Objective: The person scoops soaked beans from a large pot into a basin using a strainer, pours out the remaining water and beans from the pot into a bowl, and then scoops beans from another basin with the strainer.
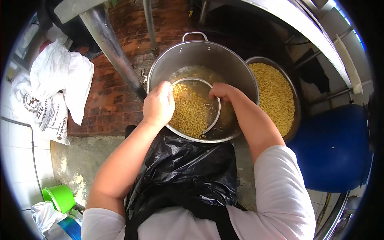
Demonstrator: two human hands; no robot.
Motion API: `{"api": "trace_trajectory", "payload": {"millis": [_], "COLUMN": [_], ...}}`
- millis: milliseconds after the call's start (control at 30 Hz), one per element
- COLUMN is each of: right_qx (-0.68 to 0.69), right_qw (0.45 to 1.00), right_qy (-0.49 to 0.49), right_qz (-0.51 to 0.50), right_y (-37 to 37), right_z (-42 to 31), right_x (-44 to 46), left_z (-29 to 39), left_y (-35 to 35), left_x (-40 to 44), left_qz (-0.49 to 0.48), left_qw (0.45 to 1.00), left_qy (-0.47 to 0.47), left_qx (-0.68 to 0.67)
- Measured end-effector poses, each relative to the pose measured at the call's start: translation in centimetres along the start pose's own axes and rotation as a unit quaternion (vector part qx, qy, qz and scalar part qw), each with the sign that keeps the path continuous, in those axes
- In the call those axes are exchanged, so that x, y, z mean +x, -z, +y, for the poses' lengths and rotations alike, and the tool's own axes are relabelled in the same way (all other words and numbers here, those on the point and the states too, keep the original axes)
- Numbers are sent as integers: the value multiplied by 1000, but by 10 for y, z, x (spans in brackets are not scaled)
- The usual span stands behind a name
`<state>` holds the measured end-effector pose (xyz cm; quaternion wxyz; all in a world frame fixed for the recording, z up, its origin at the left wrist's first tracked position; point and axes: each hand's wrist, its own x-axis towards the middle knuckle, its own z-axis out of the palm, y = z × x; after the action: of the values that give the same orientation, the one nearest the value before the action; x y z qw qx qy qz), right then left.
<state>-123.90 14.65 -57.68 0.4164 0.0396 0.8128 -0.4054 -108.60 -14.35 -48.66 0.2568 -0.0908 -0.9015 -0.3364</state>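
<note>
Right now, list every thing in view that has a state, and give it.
Stockpot: uncovered, liquid inside
Metal-rimmed vessel: held inside the stockpot, yellow kernels in it
Left hand: closed on the vessel's rim
Right hand: closed on the vessel's rim
Basin: uncovered, filled with yellow grains
Green bucket: uncovered, tilted
Printed sack: crumpled
Plastic apron: worn, creased
Blue drum: cannot tell open or closed
</note>
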Motion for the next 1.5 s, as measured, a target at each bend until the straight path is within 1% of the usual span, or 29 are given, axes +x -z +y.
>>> {"api": "trace_trajectory", "payload": {"millis": [33, 67, 133, 200, 267, 300, 333, 400, 433, 467, 533, 567, 633, 667, 733, 767, 800, 833, 900, 1033, 1067, 1200, 1267, 1300, 1333, 1367, 1400, 1467, 1500], "right_qx": [50, 47, 46, 32, 135, 130, 128, 237, 281, 284, 354, 357, 424, 426, 490, 501, 506, 526, 573, 619, 612, 587, 494, 412, 412, 213, 1, -143, -168], "right_qw": [999, 999, 995, 994, 982, 979, 979, 961, 950, 949, 921, 920, 885, 883, 835, 821, 816, 799, 751, 682, 672, 641, 651, 672, 673, 666, 619, 590, 599], "right_qy": [11, 13, 45, 52, 64, 93, 94, 86, 62, 64, 88, 89, 100, 103, 145, 161, 163, 167, 194, 206, 213, 239, 232, 219, 219, 144, 60, 33, 19], "right_qz": [-1, 3, 76, 86, 116, 126, 128, 116, 117, 121, 135, 137, 165, 167, 205, 222, 227, 239, 267, 330, 358, 433, 528, 574, 574, 700, 783, 794, 783], "right_y": [3, 2, -7, -13, -22, -25, -26, -30, -32, -33, -30, -33, -33, -33, -35, -35, -31, -24, -18, 9, 23, 55, 70, 70, 80, 101, 119, 141, 145], "right_z": [1, -2, -6, -6, -1, 1, 4, 0, -4, 0, 7, 9, 7, 6, 4, 4, 7, 12, 15, 47, 67, 98, 103, 93, 104, 125, 141, 155, 155], "right_x": [-4, -13, -36, -50, -63, -69, -76, -101, -118, -125, -133, -143, -160, -169, -186, -193, -199, -205, -224, -266, -271, -327, -345, -356, -350, -336, -323, -304, -301], "left_z": [2, 3, 0, -1, 1, 2, 3, 0, 0, -1, -4, -4, -4, -4, -5, -6, -7, -8, -7, -5, -3, -3, -3, -3, -3, -4, -5, -7, -8], "left_y": [1, 1, -2, 0, 1, 2, 2, 1, 0, -1, -3, -3, -3, -4, -5, -6, -5, -6, -6, -8, -7, -8, -8, -8, -8, -8, -8, -11, -11], "left_x": [0, 1, 0, 1, -1, 0, -1, -2, -4, -6, -6, -8, -6, -6, -7, -6, -6, -6, -6, -7, -7, -6, -6, -6, -6, -6, -7, -6, -7], "left_qz": [0, 5, 13, 21, 1, 7, 9, 9, 10, 15, 22, 34, 56, 55, 69, 72, 69, 69, 60, 48, 48, 38, 35, 34, 27, 20, 18, 26, 23], "left_qw": [1000, 1000, 1000, 1000, 1000, 1000, 1000, 999, 999, 999, 998, 998, 997, 997, 996, 996, 996, 996, 997, 999, 999, 999, 999, 999, 1000, 1000, 1000, 1000, 1000], "left_qy": [3, 1, -6, -12, 22, 19, 17, 29, 27, 32, 34, 30, 15, 10, -1, -11, -18, -18, -17, -6, 2, 4, -1, -1, 4, 9, 9, -4, -4], "left_qx": [10, 9, 3, -5, 6, -5, -7, -19, -21, -32, -44, -48, -58, -58, -55, -56, -58, -49, -36, -24, -23, -18, -15, -15, -15, -14, -14, -4, -6]}}
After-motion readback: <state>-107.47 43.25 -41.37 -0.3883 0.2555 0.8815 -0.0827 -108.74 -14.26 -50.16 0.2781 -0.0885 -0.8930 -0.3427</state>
